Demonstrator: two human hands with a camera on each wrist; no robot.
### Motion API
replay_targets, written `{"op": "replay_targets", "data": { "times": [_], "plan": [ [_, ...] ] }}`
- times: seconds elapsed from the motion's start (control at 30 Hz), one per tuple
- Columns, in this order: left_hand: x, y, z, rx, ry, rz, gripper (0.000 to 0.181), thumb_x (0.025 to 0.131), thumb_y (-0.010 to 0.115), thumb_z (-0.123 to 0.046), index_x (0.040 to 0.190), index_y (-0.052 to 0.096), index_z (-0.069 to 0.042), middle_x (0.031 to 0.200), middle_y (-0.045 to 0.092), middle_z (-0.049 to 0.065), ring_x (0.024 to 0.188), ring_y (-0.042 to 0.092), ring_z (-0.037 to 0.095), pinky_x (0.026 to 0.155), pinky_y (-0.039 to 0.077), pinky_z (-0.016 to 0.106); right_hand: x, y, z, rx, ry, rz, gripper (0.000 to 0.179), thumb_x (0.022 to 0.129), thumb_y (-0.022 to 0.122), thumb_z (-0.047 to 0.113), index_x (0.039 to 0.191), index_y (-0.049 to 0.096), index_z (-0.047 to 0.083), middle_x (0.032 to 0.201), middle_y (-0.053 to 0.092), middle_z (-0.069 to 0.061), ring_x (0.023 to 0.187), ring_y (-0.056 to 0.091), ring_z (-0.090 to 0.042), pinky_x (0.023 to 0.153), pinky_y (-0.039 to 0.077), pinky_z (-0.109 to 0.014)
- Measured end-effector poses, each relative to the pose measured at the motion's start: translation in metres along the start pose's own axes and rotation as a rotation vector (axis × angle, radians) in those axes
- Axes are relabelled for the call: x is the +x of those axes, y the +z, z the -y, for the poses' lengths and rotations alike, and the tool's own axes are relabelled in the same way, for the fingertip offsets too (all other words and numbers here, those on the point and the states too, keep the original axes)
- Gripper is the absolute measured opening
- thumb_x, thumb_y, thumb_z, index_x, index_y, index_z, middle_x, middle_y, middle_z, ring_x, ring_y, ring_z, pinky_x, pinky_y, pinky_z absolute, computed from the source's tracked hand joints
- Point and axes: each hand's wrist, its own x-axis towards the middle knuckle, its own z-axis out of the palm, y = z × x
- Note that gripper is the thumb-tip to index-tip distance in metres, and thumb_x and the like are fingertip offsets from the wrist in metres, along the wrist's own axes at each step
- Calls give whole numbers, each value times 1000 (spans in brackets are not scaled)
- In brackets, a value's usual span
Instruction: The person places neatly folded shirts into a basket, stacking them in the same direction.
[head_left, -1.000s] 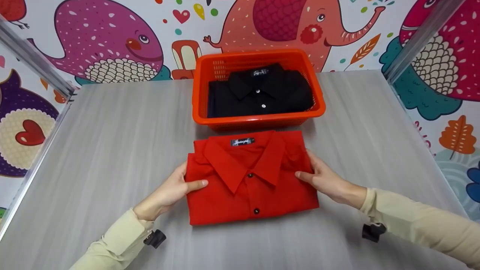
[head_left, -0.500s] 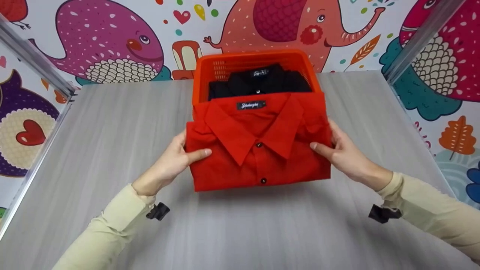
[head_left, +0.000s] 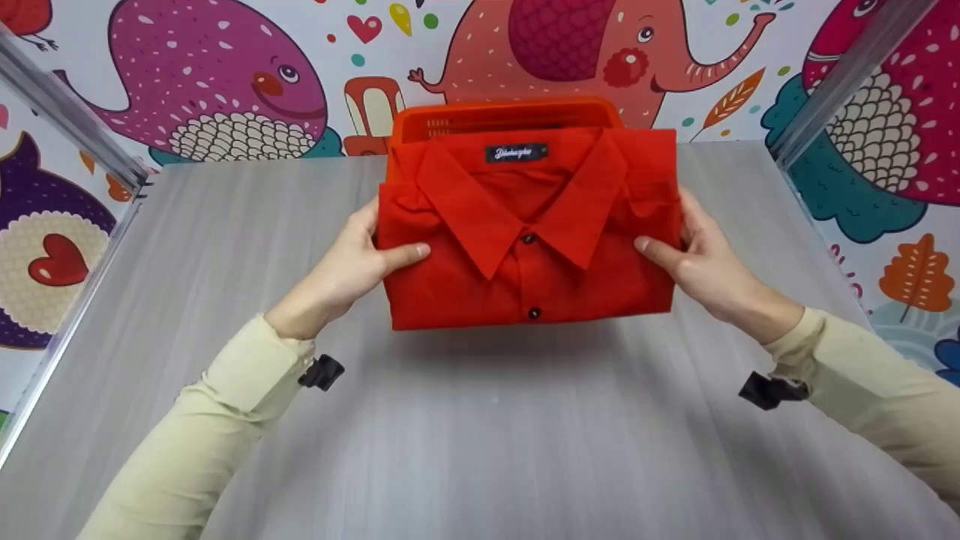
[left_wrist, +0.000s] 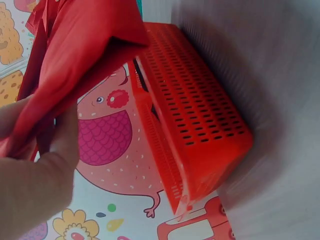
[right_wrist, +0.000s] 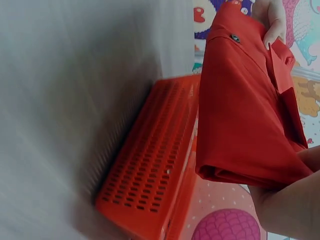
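Note:
A folded red shirt, with a pointed collar, dark buttons and a black neck label, is held up in front of and over the orange basket. My left hand grips its left edge, thumb on top and fingers underneath. At the opposite edge my right hand pinches the shirt the same way. Both wrist views show the shirt raised off the table, above the rim of the perforated basket. The black shirt inside the basket is hidden behind the red one in the head view.
The basket stands on a grey wood-grain table, near the back wall printed with cartoon animals. Metal posts rise at the table's rear corners. Small black devices are strapped at both wrists.
Both hands have lifted the red shirt from the table and carried it forward to the basket. It now covers most of the basket and the black shirt.

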Motion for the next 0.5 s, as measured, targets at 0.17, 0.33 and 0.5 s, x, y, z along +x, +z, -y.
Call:
{"op": "replay_targets", "data": {
  "times": [0.17, 0.33, 0.5],
  "plan": [
    [16, 0, -4, 47, 13, -14, 52, 86, 64, 3, 134, 43, -1, 124, 54, 12, 111, 52, 23, 94, 44, 39, 15, -6, -1, -59, -33, -3, 58, 94, 48, -8, 146, 29, 5, 134, 48, -10, 119, 47, -24, 91, 46, -26],
    [31, 0, -6, 133, 47, -29, 52, 86, 65, 3, 134, 43, -2, 125, 53, 12, 114, 50, 24, 97, 42, 39, 31, -10, -4, -111, -36, -23, 59, 94, 49, -7, 147, 28, 7, 135, 47, -7, 120, 45, -22, 93, 45, -28],
    [47, -2, -8, 213, 51, -70, 52, 86, 66, 1, 134, 45, -3, 127, 53, 12, 116, 48, 24, 99, 41, 40, 50, -11, -7, -153, -37, -57, 57, 93, 50, -6, 145, 30, 5, 133, 47, -8, 120, 44, -21, 96, 43, -35]
  ]
}}
